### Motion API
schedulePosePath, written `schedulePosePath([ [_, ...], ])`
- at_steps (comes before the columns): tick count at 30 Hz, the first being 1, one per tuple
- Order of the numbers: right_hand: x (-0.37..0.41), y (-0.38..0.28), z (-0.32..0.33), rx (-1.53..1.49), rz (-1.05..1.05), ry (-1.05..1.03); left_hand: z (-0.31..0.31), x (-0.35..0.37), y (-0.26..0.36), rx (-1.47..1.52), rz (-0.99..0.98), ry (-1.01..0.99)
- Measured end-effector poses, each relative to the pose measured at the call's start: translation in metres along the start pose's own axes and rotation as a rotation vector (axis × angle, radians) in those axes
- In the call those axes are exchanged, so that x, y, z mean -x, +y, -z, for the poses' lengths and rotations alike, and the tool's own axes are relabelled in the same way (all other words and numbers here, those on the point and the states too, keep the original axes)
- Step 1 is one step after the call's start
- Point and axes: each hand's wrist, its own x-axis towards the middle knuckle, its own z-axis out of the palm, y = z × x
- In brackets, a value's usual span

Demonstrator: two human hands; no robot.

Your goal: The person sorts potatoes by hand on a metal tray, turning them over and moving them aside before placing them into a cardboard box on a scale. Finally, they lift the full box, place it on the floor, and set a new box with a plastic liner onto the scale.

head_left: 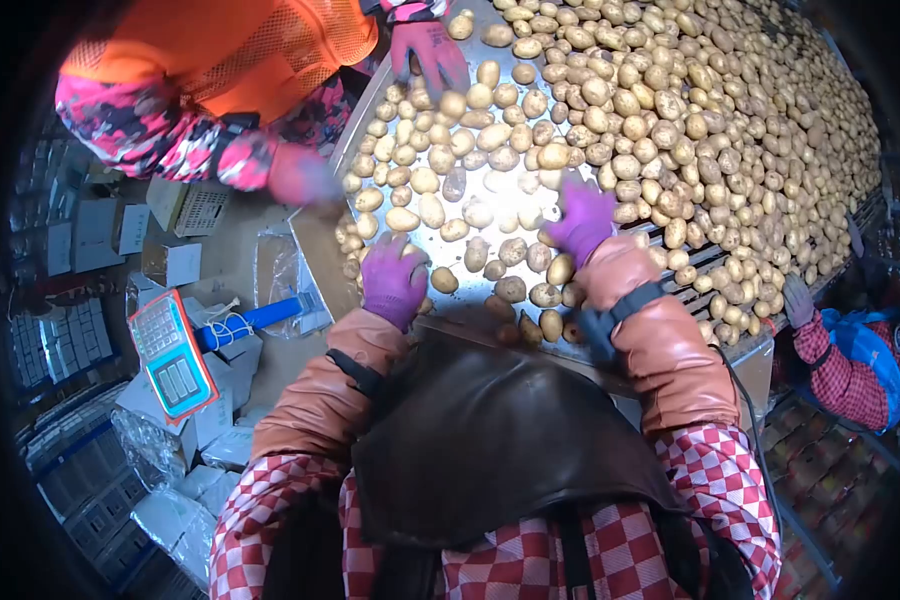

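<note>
Many loose potatoes (478, 212) lie on a shiny metal table (483, 288) in front of me. My left hand (394, 284), in a purple glove, is at the table's left near edge among a few potatoes. Its fingers are apart and I see no potato gripped in it. Further right, my right hand (582, 222) in a matching glove reaches over the table beside the big potato heap (710, 130). Its fingers are spread, with potatoes close to the fingertips; what lies under the palm is hidden.
Across the table a co-worker in an orange vest (240, 60) has pink-gloved hands at the potatoes, one blurred. Another person's gloved hand (798, 300) is at the right edge. At left stand a scale display (173, 355) on a blue post and several boxes (95, 232).
</note>
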Motion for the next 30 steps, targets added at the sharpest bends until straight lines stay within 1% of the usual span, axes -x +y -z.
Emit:
schedulePosePath([
  [1, 0.012, -0.006, -0.016, -0.008, 0.049, -0.051, 0.001, -0.016, 0.004, 0.064, 0.008, -0.012],
  [2, 0.037, -0.023, -0.021, 0.155, 0.181, 0.045, -0.001, -0.034, 0.007, 0.129, 0.016, -0.025],
  [3, 0.054, -0.023, -0.035, 0.055, 0.309, 0.074, -0.003, -0.053, 0.009, 0.195, 0.022, -0.040],
  [4, 0.063, -0.042, -0.004, -0.079, 0.250, -0.275, -0.006, -0.077, 0.010, 0.222, 0.003, -0.096],
  [5, 0.067, -0.035, -0.007, -0.236, 0.298, -0.288, -0.025, -0.092, 0.011, 0.179, -0.068, 0.123],
  [6, 0.072, -0.023, -0.014, -0.392, 0.345, -0.299, -0.037, -0.114, 0.009, 0.215, -0.015, 0.010],
  [7, 0.077, -0.019, -0.006, -0.607, 0.260, -0.388, -0.045, -0.130, 0.027, 0.133, 0.019, 0.147],
  [8, 0.081, -0.016, 0.003, -0.835, 0.154, -0.465, -0.056, -0.143, 0.037, 0.235, 0.063, 0.071],
  [9, 0.086, -0.013, 0.012, -1.044, 0.038, -0.522, -0.073, -0.143, 0.049, -0.034, 0.026, -0.067],
  [11, 0.099, -0.007, 0.035, -1.166, -0.117, -0.516, -0.087, -0.115, 0.073, -0.091, -0.214, -0.105],
  [12, 0.111, 0.003, 0.039, -1.074, 0.062, -0.265, -0.086, -0.103, 0.073, -0.019, -0.321, -0.150],
  [14, 0.135, 0.033, 0.047, -1.087, -0.213, -0.413, -0.082, -0.079, 0.072, 0.137, -0.539, -0.250],
  [15, 0.154, 0.026, 0.080, -1.146, -0.262, -0.330, -0.065, -0.076, 0.074, 0.182, -0.486, -0.343],
  [17, 0.201, 0.050, 0.088, -0.887, -0.106, -0.244, -0.015, -0.084, 0.070, 0.260, -0.372, -0.511],
  [18, 0.224, 0.063, 0.092, -0.754, -0.041, -0.190, -0.007, -0.080, 0.056, 0.281, -0.304, -0.505],
  [20, 0.212, 0.037, 0.112, -0.525, -0.119, -0.395, 0.004, -0.071, 0.026, 0.321, -0.172, -0.490],
  [21, 0.202, 0.015, 0.128, -0.408, -0.160, -0.491, 0.001, -0.068, 0.013, 0.230, -0.143, -0.369],
  [22, 0.191, 0.004, 0.123, -0.358, -0.166, -0.516, -0.006, -0.065, 0.001, 0.141, -0.114, -0.246],
  [23, 0.183, 0.004, 0.104, -0.421, -0.153, -0.499, -0.010, -0.065, -0.005, 0.053, -0.082, -0.120],
  [24, 0.171, 0.008, 0.078, -0.525, -0.135, -0.472, -0.012, -0.071, 0.000, -0.060, 0.068, -0.249],
  [26, 0.140, 0.020, 0.012, -0.839, -0.103, -0.439, -0.016, -0.085, 0.016, -0.278, 0.368, -0.497],
  [27, 0.133, 0.023, -0.006, -0.970, -0.096, -0.434, -0.022, -0.095, 0.015, -0.317, 0.427, -0.559],
  [29, 0.125, 0.021, -0.029, -1.129, -0.068, -0.426, -0.037, -0.123, 0.013, -0.290, 0.420, -0.579],
  [30, 0.124, 0.013, -0.025, -1.162, -0.033, -0.406, -0.043, -0.136, 0.011, -0.258, 0.395, -0.569],
])
